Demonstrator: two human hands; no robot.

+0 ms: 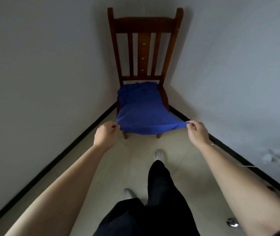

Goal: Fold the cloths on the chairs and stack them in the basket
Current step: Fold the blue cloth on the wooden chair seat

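A blue cloth (141, 108) lies spread over the seat of a dark wooden chair (144, 28) that stands in the room's corner. My left hand (105, 134) pinches the cloth's near left corner. My right hand (197, 132) pinches its near right corner. The front edge is stretched between the two hands and lifted just off the seat's front, while the far part rests on the seat. No basket is in view.
White walls with black skirting close in on both sides of the chair. My legs in dark trousers and white shoes (159, 155) stand on the pale floor. A small shiny object (232, 224) lies at the lower right, crumpled white stuff (272, 157) by the right wall.
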